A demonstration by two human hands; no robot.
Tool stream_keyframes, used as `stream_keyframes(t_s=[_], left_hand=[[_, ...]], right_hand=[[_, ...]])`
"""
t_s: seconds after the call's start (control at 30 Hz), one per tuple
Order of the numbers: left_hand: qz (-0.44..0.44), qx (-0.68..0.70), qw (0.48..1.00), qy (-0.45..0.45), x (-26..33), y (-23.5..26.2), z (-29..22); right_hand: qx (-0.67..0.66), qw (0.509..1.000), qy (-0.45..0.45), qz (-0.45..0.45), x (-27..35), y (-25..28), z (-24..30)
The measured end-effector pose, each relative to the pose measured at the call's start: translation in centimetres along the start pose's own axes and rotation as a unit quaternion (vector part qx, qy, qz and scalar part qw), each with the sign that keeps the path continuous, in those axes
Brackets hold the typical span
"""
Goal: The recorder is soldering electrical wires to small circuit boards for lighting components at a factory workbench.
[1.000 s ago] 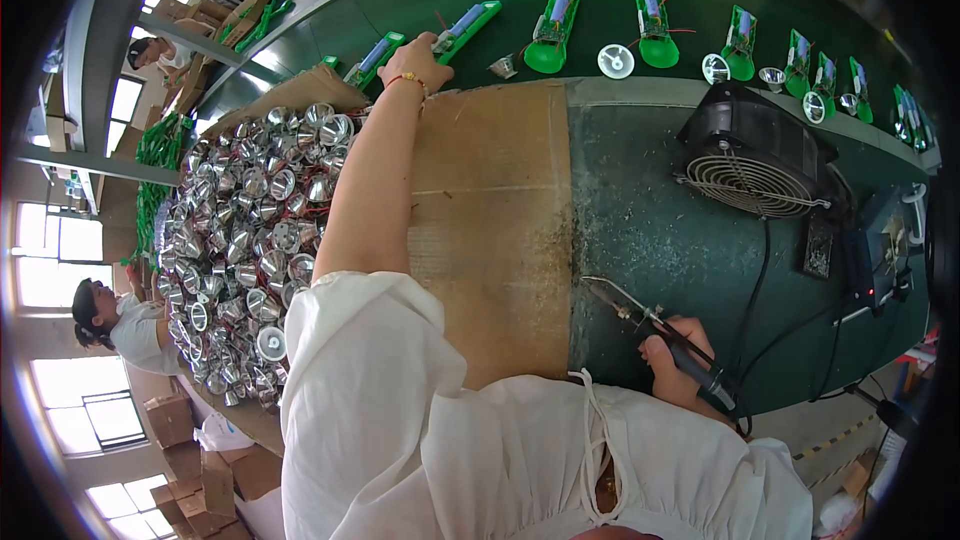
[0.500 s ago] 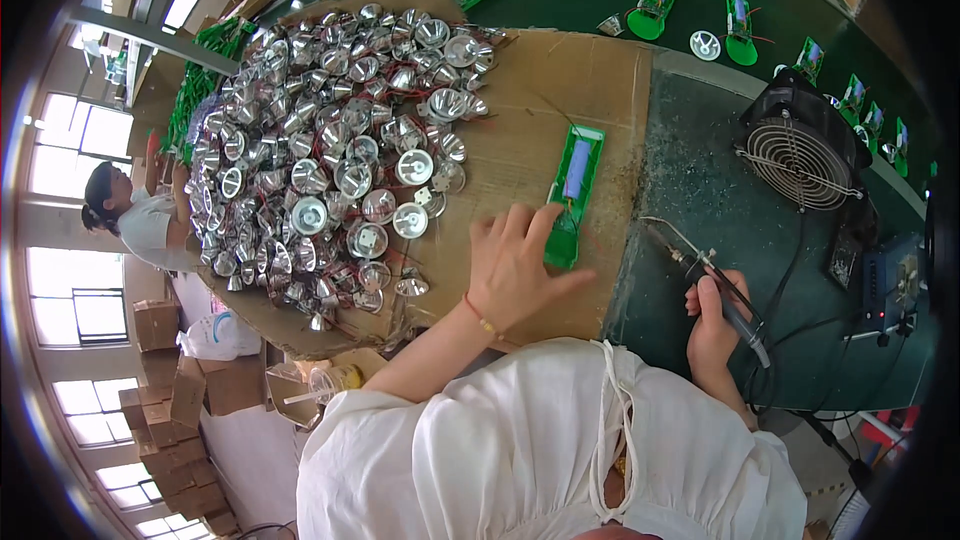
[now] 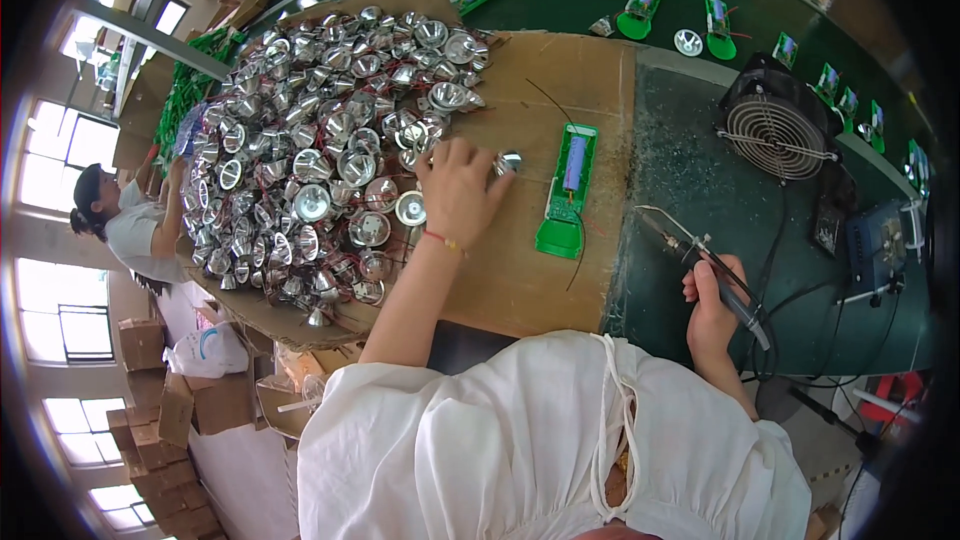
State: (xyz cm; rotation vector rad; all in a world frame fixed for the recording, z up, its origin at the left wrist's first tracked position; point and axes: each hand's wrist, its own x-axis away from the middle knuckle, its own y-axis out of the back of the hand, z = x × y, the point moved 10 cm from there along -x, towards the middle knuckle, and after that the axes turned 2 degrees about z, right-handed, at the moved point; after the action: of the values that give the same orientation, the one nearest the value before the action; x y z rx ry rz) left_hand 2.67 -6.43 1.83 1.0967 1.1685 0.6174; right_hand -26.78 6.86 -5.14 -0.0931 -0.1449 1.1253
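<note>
My left hand (image 3: 462,190) is over the cardboard at the right edge of a large heap of shiny lamp reflectors (image 3: 310,165) with red wires. Between its thumb and fingers is one small silver lamp reflector (image 3: 508,162). Just right of that hand lies a green plastic housing (image 3: 565,195), open side up, with a purple battery cell (image 3: 575,162), a small circuit board and dark wires reaching past both ends. My right hand (image 3: 715,305) grips a soldering iron (image 3: 735,312); its tip, with a thin bent wire guide, points up and left, away from the housing.
A black fan (image 3: 775,135) with a wire grille stands at the right, near a blue soldering station (image 3: 878,245) and loose cables. Along the far green belt (image 3: 560,10) sit several green housings. A co-worker (image 3: 130,225) in white is beyond the heap, with cartons (image 3: 160,440) behind.
My left hand has moved left from the green housing to the heap's edge and now has a reflector at its fingers. My right hand still holds the soldering iron in nearly the same place.
</note>
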Motion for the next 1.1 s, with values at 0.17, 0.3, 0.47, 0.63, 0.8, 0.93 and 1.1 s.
stream_keyframes(t_s=[0.17, 0.3, 0.47, 0.63, 0.8, 0.93, 1.1], left_hand=[[0.029, 0.107, 0.994, 0.014, 1.4, 0.9, -0.3], [0.011, 0.134, 0.991, -0.009, 0.3, 1.2, -1.1], [0.100, 0.034, 0.994, 0.002, -2.4, -2.1, -4.5], [0.027, 0.212, 0.977, 0.017, -1.0, -1.7, -2.9], [0.183, 0.385, 0.895, 0.127, 2.4, -1.9, -3.1], [0.118, 0.383, 0.914, 0.069, 3.1, -1.1, -5.0], [0.146, 0.390, 0.905, 0.090, 3.8, -2.6, -4.6]], right_hand=[[0.005, 1.000, 0.007, 0.016, -0.1, -0.4, 0.2], [0.011, 1.000, 0.006, 0.026, -0.2, -1.0, 0.5], [0.009, 0.999, 0.008, 0.039, 0.3, -1.9, 0.7], [0.010, 0.999, 0.014, 0.046, 0.7, -1.8, 0.6], [0.018, 0.991, 0.079, 0.105, 0.6, -3.3, 1.9], [0.149, 0.968, 0.135, 0.152, 0.8, -6.3, 3.3], [0.150, 0.969, 0.120, 0.154, 0.8, -7.2, 2.6]])
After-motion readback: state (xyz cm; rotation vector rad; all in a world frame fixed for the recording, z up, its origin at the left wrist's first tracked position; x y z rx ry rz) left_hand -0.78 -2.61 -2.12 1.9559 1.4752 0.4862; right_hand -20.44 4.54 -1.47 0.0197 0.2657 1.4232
